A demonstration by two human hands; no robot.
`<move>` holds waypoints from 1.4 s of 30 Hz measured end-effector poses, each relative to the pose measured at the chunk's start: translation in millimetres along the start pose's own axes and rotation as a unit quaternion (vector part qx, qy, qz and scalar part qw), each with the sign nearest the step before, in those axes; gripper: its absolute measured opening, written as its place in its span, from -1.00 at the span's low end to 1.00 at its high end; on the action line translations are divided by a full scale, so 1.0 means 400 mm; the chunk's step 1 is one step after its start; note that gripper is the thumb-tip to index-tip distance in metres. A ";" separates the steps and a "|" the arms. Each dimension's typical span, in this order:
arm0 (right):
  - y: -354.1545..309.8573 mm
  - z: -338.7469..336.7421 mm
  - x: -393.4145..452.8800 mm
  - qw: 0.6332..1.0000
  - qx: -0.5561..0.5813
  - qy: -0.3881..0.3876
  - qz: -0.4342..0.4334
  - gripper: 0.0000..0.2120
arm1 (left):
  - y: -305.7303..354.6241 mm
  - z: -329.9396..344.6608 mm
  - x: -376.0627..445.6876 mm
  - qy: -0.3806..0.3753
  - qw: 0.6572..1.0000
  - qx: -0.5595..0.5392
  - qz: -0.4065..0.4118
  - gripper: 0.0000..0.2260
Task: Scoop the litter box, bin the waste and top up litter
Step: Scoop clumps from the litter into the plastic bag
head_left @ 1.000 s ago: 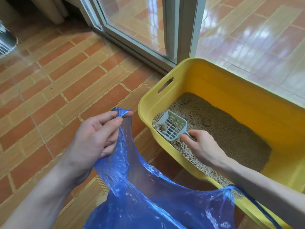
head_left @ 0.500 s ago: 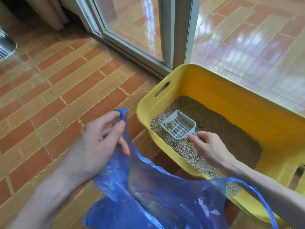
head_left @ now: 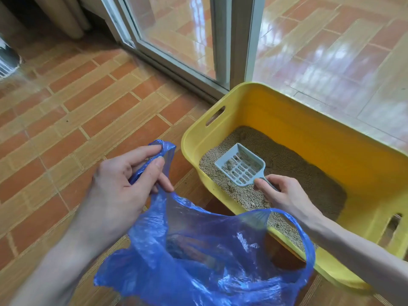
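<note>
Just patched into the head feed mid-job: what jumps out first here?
The bright yellow litter box on the tiled floor at right, by the glass door, grabs the eye; the right hand holds a grey slotted scoop above its litter, a few clumps inside. Lower centre, a blue plastic bag gapes open, its handle pinched by the left hand.

**Box right, bag left**

The box (head_left: 287, 120) sits on the floor (head_left: 66, 120) before the door (head_left: 176, 40). Litter (head_left: 287, 160) lies in it, the scoop (head_left: 240, 165) over its near-left part. The bag (head_left: 198, 250) hangs left of the box, nearer the viewer
</note>
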State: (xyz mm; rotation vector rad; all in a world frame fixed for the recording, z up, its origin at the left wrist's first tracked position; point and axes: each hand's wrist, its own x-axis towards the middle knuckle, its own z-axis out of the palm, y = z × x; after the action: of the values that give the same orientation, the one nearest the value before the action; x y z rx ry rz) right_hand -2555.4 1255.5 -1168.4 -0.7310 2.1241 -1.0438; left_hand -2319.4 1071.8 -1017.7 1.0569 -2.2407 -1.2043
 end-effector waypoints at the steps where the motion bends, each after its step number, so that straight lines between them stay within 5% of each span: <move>1: -0.002 -0.003 -0.004 1.000 0.003 0.003 0.002 -0.69 | 0.001 0.013 0.004 0.007 0.998 -0.058 -0.018 -0.77; 5: -0.017 -0.018 -0.022 1.000 0.012 -0.010 -0.004 -0.68 | 0.012 0.039 0.022 -0.006 0.963 -0.249 -0.105 -0.79; 8: -0.046 -0.032 -0.043 0.999 0.011 -0.026 -0.031 -0.64 | 0.005 0.036 0.029 -0.013 0.954 -0.267 -0.134 -0.75; 25: -0.275 -0.025 -0.225 0.961 -0.137 -0.214 -0.108 -0.58 | -0.012 -0.044 0.023 -0.038 0.995 -0.088 -0.039 -0.73; 33: -0.183 0.220 -0.200 0.945 -0.239 -0.200 -0.099 -0.63 | -0.003 -0.065 -0.002 -0.066 0.996 -0.060 -0.032 -0.73; 39: -0.135 0.313 -0.201 0.897 -0.377 -0.164 -0.161 -0.84 | -0.004 -0.069 -0.007 -0.075 0.995 -0.054 -0.033 -0.73; 42: -0.094 0.329 -0.200 0.869 -0.420 -0.163 -0.205 -0.52 | 0.002 -0.077 -0.015 -0.094 0.994 -0.051 -0.027 -0.72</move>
State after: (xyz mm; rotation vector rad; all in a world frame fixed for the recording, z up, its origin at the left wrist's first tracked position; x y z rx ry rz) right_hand -2398.8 1231.7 -1174.7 -1.6910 2.1087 -0.0736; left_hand -2296.6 1060.0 -999.7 1.0075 -2.2718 -1.4811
